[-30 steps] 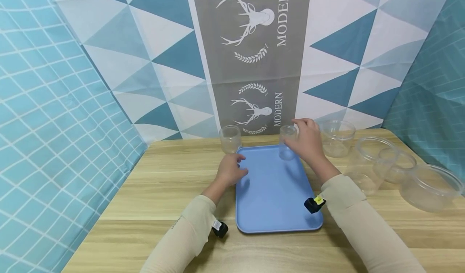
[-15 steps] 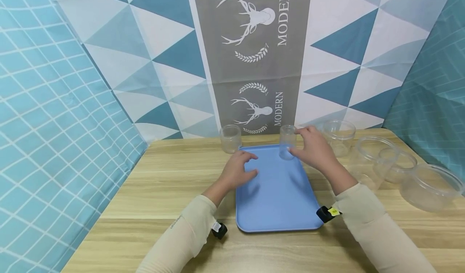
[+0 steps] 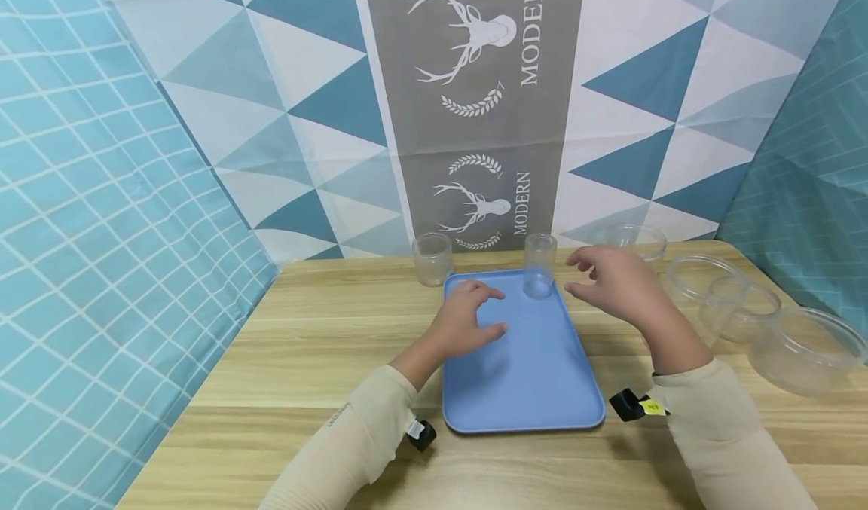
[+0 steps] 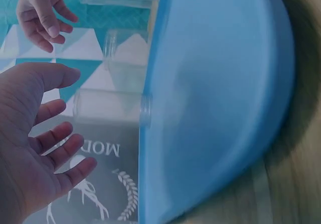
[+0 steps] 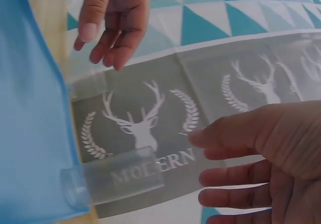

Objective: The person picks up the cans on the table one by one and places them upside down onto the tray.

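Left hand [image 3: 468, 320] empty, fingers parted, above smooth blue rectangular tray [image 3: 525, 374]; right hand [image 3: 613, 280], likewise, beside slim clear cylindrical jar [image 3: 540, 263].

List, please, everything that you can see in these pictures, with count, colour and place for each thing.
Tray: 1, blue, on table
Table: 1, light wood, under tray
Narrow jar: 1, clear, upright on tray's far right corner
Left jar: 1, clear, by tray's far left corner
Tubs: 4, clear, table's right side
Back cloth: 1, white, blue and grey, behind table
Left cloth: 1, light blue, left
Right cloth: 1, teal, right
Cameras: 2, black, one per wrist
Sleeves: 2, beige, on arms
Left hand: 1, bare, above tray
Right hand: 1, bare, right of narrow jar, apart
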The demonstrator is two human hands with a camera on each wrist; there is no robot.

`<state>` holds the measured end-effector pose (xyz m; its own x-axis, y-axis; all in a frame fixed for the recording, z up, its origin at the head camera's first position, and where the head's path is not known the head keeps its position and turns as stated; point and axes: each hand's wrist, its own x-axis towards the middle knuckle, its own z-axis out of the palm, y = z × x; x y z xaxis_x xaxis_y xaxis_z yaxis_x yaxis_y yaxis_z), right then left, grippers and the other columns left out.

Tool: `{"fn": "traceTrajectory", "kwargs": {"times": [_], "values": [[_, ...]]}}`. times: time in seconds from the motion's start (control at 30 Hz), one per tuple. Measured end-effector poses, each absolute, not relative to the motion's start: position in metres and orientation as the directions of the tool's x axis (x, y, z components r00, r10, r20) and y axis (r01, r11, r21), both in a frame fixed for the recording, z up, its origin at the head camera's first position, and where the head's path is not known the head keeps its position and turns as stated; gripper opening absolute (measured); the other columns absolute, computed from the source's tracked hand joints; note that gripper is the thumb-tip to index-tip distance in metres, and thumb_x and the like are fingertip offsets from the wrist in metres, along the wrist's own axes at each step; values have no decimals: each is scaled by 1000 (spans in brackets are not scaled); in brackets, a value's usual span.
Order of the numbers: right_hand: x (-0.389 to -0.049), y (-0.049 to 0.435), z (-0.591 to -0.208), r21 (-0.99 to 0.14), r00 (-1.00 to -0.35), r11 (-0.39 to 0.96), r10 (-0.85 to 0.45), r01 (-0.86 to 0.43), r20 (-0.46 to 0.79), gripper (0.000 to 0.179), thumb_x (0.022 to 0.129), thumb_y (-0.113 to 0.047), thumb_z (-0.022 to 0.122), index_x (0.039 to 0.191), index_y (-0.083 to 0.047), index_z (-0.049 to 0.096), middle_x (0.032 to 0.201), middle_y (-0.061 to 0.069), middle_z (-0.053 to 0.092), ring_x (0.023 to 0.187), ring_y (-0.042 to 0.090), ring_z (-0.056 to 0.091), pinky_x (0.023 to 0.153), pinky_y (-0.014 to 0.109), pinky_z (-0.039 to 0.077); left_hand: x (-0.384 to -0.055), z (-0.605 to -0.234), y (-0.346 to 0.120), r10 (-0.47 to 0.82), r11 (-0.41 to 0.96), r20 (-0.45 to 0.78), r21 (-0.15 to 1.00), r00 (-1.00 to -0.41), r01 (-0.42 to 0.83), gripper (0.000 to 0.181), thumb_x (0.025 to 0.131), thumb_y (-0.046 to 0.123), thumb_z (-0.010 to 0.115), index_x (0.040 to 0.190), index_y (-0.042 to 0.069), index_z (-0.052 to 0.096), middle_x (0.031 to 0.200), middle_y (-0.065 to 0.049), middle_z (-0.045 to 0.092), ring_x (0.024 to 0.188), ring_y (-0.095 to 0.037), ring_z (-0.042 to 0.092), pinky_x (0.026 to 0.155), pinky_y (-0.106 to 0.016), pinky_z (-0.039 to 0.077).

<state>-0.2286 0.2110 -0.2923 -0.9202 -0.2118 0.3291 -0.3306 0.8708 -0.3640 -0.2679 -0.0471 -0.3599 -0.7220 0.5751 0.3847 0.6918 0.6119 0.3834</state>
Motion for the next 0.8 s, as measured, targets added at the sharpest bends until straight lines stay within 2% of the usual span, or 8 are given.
{"fn": "traceTrajectory", "kwargs": {"times": [0.33, 0.63, 0.8], "values": [[-211, 227, -281, -295, -909, 887, -254, -356, 331, 41, 83, -18, 76, 117, 2, 65, 116, 22, 64, 97, 40, 62, 76, 55, 52, -260, -354, -32, 622, 590, 357, 373, -697, 717, 51, 81, 32, 76, 126, 11, 62, 123, -6, 58, 115, -19, 53, 98, -34, 44], [-200, 254, -274, -255, -907, 902, -254, -347, 336, 46, 80, -18, 78, 119, 2, 64, 112, 26, 59, 93, 39, 60, 74, 55, 49, -256, -353, -19, 654, 556, 357, 371, -667, 744, 63, 78, 35, 80, 133, 12, 58, 127, -5, 56, 118, -17, 51, 101, -30, 42], [-195, 267, -272, -234, -900, 909, -248, -344, 359, 47, 79, -17, 79, 119, 3, 63, 116, 28, 56, 101, 44, 56, 78, 59, 47, -255, -354, -12, 662, 538, 349, 395, -663, 745, 66, 78, 35, 81, 135, 13, 57, 129, -5, 55, 120, -16, 50, 101, -28, 42]]}}
